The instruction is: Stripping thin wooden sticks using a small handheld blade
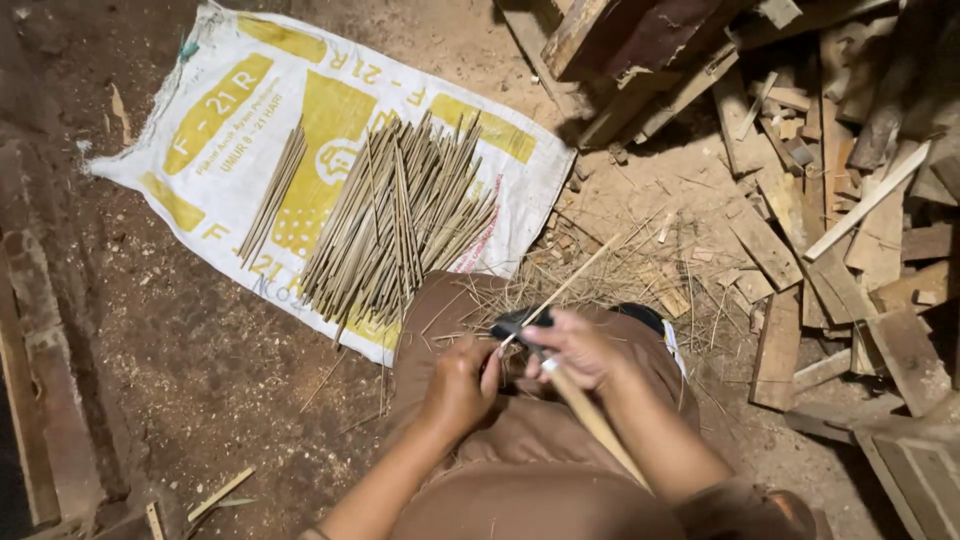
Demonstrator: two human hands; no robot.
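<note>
Along the left edge of the earth floor lies a dark wooden beam, partly cut off by the frame, with open dirt between it and the sack. The white and yellow woven sack is spread flat on the floor, its upper left corner near the top edge. A small bundle of thin sticks lies on its middle, and a large fanned pile of split sticks covers its right half, reaching the sack's lower edge just beside the person's knee.

The left hand sits over the brown-clad lap, fingers curled shut around something dark; what exactly it grips is hard to make out. The right hand is just beside it, fingers folded around a long pale bamboo stick, which runs from the lap down toward the right forearm. A thinner sliver angles up from between the hands toward the shavings on the floor.

To the right, a heap of wood offcuts crowds the floor up to the right edge, leaving little free ground there.
</note>
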